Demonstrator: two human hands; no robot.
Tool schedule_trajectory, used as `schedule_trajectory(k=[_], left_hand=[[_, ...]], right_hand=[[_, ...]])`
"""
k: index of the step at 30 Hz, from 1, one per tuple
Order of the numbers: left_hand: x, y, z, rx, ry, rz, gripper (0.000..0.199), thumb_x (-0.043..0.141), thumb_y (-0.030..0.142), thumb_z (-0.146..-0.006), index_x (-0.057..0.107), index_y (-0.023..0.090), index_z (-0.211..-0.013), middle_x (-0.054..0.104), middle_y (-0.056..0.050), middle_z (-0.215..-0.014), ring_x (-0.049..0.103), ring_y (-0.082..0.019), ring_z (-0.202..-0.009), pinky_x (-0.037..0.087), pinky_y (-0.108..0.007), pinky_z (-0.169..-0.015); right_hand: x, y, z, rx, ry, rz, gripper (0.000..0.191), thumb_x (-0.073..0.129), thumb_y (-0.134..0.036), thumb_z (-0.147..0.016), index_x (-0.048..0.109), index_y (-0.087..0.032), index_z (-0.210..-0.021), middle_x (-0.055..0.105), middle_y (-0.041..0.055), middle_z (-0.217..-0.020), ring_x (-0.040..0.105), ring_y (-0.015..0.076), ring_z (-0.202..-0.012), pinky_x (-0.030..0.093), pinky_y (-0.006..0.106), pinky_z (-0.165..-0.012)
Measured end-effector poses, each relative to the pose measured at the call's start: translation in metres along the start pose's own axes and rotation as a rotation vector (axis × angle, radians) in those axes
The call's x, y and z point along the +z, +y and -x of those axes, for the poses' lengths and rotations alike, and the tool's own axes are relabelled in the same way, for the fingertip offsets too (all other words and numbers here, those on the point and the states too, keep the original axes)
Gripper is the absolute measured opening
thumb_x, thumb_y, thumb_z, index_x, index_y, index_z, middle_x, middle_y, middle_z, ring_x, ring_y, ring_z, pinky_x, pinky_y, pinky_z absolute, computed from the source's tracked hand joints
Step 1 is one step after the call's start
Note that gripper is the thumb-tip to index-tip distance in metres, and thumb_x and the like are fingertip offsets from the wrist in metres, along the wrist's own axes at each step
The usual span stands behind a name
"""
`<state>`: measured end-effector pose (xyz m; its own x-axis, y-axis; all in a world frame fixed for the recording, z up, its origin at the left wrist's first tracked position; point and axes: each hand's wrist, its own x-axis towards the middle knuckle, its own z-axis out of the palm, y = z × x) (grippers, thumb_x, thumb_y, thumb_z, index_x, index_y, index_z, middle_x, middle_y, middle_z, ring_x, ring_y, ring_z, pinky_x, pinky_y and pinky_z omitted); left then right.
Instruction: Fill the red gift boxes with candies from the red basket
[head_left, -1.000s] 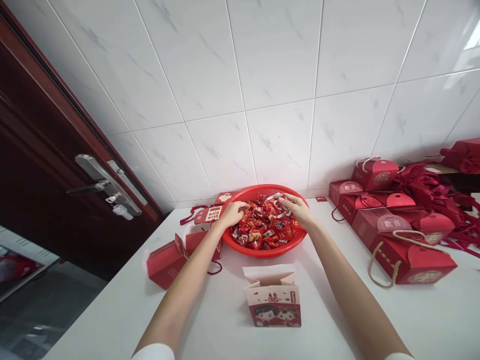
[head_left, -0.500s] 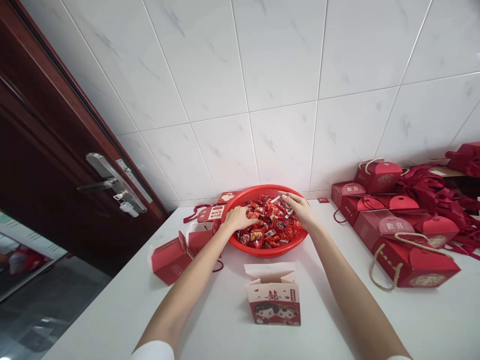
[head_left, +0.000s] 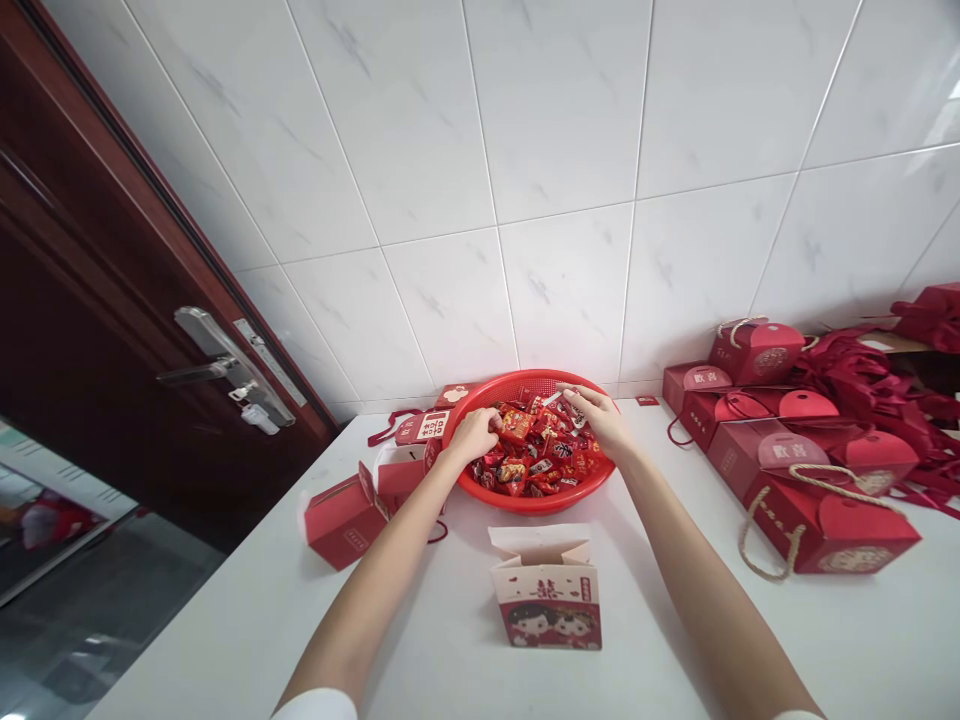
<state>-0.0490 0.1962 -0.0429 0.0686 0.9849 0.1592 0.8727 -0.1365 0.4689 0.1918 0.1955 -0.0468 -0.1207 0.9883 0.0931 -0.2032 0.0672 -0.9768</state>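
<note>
A red plastic basket (head_left: 534, 508) full of wrapped candies (head_left: 546, 468) stands against the wall, both my hands in it. At the basket's left side, my left hand (head_left: 475, 436) is closed, fingers curled on a red and gold wrapped candy (head_left: 516, 424). My right hand (head_left: 597, 416) reaches over the right rim, fingertips pinched on a candy with a white wrapper (head_left: 553, 398). Its grip is partly hidden. Between my forearms an upright open paper box (head_left: 551, 610) with two cartoon figures faces me.
Red gift boxes with rope handles (head_left: 825, 525) crowd the right side, beside dark red ribbon or cloth (head_left: 862, 370). More red boxes (head_left: 345, 520) lie to the left, near my left forearm. A tiled wall (head_left: 562, 290) closes off the back; a dark door (head_left: 112, 300) stands at left.
My left hand has lifted slightly from among the candies, its fingers now curled, and a red and gold candy shows at its fingertips. The right hand has hardly moved.
</note>
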Motion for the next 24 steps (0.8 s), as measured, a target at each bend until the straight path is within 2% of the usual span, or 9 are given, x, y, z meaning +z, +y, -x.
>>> schedule_trajectory(k=[3,4,6,9,12,15,18,20,24], left_hand=[[-0.002,0.003,0.002,-0.010,0.036,-0.051,0.006,0.069,0.015,-0.070,0.067,0.020,-0.072,0.072,-0.005,-0.085,0.065,-0.022,-0.083,0.049,-0.030,-0.076],[-0.003,0.005,0.002,-0.014,0.039,-0.064,0.007,0.069,0.023,-0.074,0.066,0.020,-0.069,0.072,-0.004,-0.080,0.065,-0.021,-0.078,0.049,-0.030,-0.073],[-0.004,0.008,0.005,0.015,0.001,-0.093,0.027,0.064,0.035,-0.081,0.064,0.019,-0.060,0.068,-0.003,-0.065,0.063,-0.020,-0.066,0.046,-0.030,-0.067],[-0.005,0.012,0.009,0.119,-0.114,-0.126,0.031,0.060,0.029,-0.080,0.066,0.018,-0.052,0.065,-0.002,-0.054,0.062,-0.018,-0.059,0.045,-0.028,-0.065],[-0.005,0.012,0.011,0.184,-0.171,-0.096,0.019,0.060,0.019,-0.074,0.079,0.019,-0.071,0.076,-0.002,-0.072,0.070,-0.019,-0.074,0.049,-0.027,-0.075],[-0.004,0.008,0.009,0.213,-0.255,-0.059,0.038,0.058,0.012,-0.071,0.080,0.020,-0.102,0.079,-0.004,-0.102,0.072,-0.021,-0.096,0.050,-0.026,-0.091],[-0.001,0.004,0.006,0.219,-0.402,-0.045,0.056,0.057,0.006,-0.069,0.073,0.020,-0.121,0.075,-0.005,-0.118,0.072,-0.021,-0.103,0.051,-0.026,-0.093],[-0.001,0.004,0.005,0.226,-0.462,-0.082,0.059,0.060,0.006,-0.070,0.070,0.020,-0.126,0.072,-0.007,-0.123,0.071,-0.022,-0.105,0.051,-0.027,-0.093],[-0.004,0.009,0.005,0.221,-0.495,-0.256,0.049,0.068,0.016,-0.073,0.072,0.021,-0.121,0.074,-0.008,-0.119,0.068,-0.027,-0.110,0.050,-0.030,-0.093]], right_hand=[[0.001,-0.002,0.001,0.001,0.005,-0.013,0.049,0.075,-0.054,-0.070,0.075,-0.022,-0.108,0.071,0.0010,-0.089,0.059,0.0152,-0.072,0.043,0.024,-0.053],[0.001,-0.002,0.002,0.000,0.008,-0.016,0.049,0.075,-0.054,-0.070,0.075,-0.023,-0.108,0.072,0.0011,-0.090,0.060,0.0158,-0.073,0.044,0.024,-0.054],[0.002,-0.002,0.002,0.002,0.010,-0.020,0.048,0.075,-0.054,-0.069,0.076,-0.023,-0.106,0.072,0.0010,-0.090,0.061,0.0164,-0.075,0.045,0.025,-0.055],[0.002,-0.002,0.002,0.005,0.005,-0.016,0.049,0.075,-0.055,-0.069,0.076,-0.023,-0.106,0.072,0.0008,-0.087,0.061,0.0168,-0.075,0.046,0.025,-0.056],[0.001,-0.002,0.001,0.008,0.011,-0.008,0.053,0.076,-0.057,-0.067,0.076,-0.023,-0.108,0.073,0.0016,-0.091,0.063,0.0185,-0.079,0.048,0.026,-0.059],[0.001,-0.002,0.000,-0.018,0.019,-0.007,0.053,0.076,-0.057,-0.066,0.077,-0.022,-0.106,0.075,0.0030,-0.097,0.065,0.0215,-0.088,0.050,0.028,-0.066],[0.001,-0.001,-0.001,-0.039,0.011,0.013,0.052,0.075,-0.057,-0.067,0.077,-0.022,-0.106,0.075,0.0036,-0.098,0.065,0.0234,-0.093,0.051,0.030,-0.070],[0.000,0.000,-0.001,-0.041,0.007,0.032,0.053,0.074,-0.058,-0.068,0.077,-0.022,-0.107,0.075,0.0037,-0.098,0.066,0.0241,-0.093,0.051,0.031,-0.070],[-0.001,0.003,-0.002,-0.078,0.013,0.044,0.050,0.075,-0.059,-0.068,0.078,-0.023,-0.104,0.076,0.0042,-0.100,0.065,0.0258,-0.098,0.051,0.034,-0.078]])
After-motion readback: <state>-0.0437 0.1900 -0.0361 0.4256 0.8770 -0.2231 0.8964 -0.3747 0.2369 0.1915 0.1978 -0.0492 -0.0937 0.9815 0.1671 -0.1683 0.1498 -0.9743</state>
